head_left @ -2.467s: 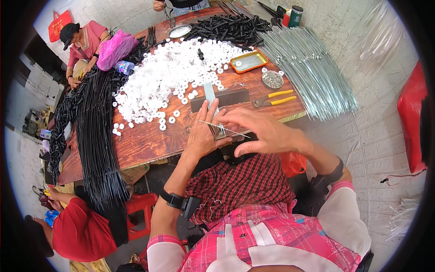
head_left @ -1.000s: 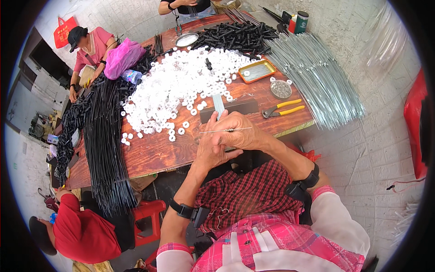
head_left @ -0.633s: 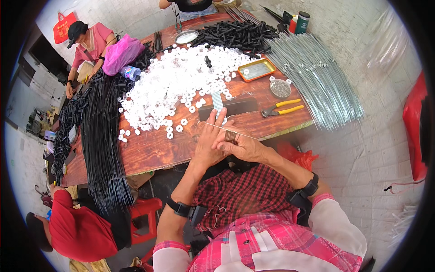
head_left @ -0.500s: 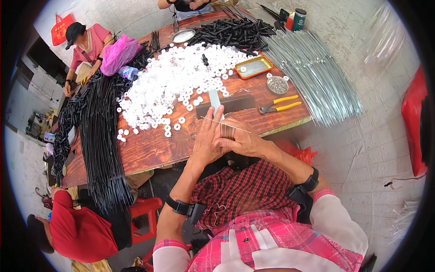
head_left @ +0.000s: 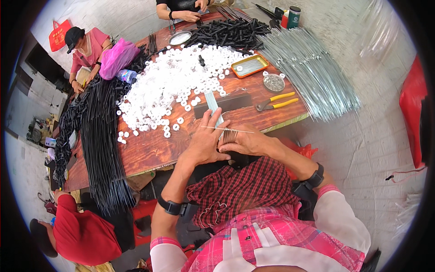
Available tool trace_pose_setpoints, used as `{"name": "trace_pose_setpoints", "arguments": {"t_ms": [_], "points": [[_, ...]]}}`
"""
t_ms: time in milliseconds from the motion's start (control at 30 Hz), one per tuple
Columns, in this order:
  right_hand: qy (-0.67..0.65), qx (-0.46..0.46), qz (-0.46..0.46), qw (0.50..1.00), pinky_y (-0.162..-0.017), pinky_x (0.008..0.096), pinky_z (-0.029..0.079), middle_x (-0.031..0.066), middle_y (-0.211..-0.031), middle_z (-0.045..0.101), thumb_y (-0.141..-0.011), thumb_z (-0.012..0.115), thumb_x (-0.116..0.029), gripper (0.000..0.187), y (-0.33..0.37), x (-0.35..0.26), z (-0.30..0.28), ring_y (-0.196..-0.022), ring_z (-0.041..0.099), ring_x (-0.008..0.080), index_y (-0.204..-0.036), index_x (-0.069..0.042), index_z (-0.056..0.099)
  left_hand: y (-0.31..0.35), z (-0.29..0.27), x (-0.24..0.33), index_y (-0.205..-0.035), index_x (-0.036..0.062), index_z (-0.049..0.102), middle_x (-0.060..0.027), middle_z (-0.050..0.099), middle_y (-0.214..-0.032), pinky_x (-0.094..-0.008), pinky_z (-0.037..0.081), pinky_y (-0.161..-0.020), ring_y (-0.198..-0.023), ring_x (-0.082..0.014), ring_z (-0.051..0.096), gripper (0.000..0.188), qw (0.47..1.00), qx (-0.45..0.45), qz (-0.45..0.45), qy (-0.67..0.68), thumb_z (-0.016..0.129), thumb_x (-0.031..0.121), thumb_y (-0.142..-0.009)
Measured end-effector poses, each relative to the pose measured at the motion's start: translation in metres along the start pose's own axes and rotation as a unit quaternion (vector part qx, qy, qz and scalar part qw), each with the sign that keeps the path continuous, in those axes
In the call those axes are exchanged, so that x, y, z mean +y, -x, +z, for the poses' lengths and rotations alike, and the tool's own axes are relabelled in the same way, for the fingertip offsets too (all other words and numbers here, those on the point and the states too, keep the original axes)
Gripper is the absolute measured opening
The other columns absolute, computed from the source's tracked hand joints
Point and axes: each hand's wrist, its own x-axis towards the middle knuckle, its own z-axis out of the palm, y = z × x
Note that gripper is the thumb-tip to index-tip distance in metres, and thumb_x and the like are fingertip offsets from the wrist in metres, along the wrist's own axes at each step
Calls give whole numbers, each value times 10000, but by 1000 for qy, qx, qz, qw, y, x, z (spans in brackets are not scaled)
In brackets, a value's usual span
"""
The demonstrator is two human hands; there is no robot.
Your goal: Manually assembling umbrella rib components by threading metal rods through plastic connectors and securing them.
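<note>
A flat row of thin silver rods (head_left: 211, 102) slants from a dark metal block (head_left: 233, 104) on the table toward my hands. My right hand (head_left: 250, 141) is closed around the near part of this row, where the rods show as close dark stripes beside its thumb. My left hand (head_left: 202, 141) lies alongside, fingers stretched out against the rods and thumb pointing toward my right hand. One thin single rod crosses over the fingers of both hands; what keeps it there is hidden.
White plastic rings (head_left: 158, 86) are heaped across the wooden table (head_left: 149, 154). Yellow-handled pliers (head_left: 276, 102), a round dish (head_left: 274, 82), an orange-rimmed tray (head_left: 249, 66) and long silver rods (head_left: 312, 68) lie right. Black strands (head_left: 102, 140) hang left. Several co-workers sit around.
My hands have drawn slightly apart and more of the striped rods shows between them. My left thumb has stretched out. The co-worker at the far side has reached a hand down to the table.
</note>
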Motion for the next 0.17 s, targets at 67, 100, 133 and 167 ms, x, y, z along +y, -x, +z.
{"name": "trace_pose_setpoints", "arguments": {"t_ms": [67,100,133,167], "points": [[-21,-19,-28,999,-746,486,535,159,-994,704,-887,736,-279,255,5,-1,-3,-874,681,386,-1017,-60,733,0,-8,-3,-1482,138,495,-179,221,-1655,-536,300,-1203,-1519,-443,190,929,998,-57,0,-13,864,387,-667],[-21,-19,-29,999,-746,486,535,159,-994,704,-887,736,-279,255,5,-6,-5,-874,681,386,-1017,-60,733,0,-12,-8,-1484,142,493,-182,220,-1654,-530,298,-1207,-1521,-442,183,870,996,-82,16,-21,833,332,-707],[-29,-23,-15,999,-757,481,536,158,-1004,709,-894,732,-272,238,5,-12,-8,-883,685,381,-1007,-63,747,-1,-16,-14,-1487,146,491,-185,218,-1654,-523,296,-1211,-1523,-442,176,813,993,-106,33,-29,802,278,-747],[-36,-27,0,999,-769,477,537,158,-1015,713,-900,728,-265,224,5,-15,-9,-892,688,376,-997,-67,761,0,-17,-13,-1487,146,491,-185,218,-1654,-523,296,-1211,-1523,-442,176,813,993,-107,32,-30,802,278,-747]]}}
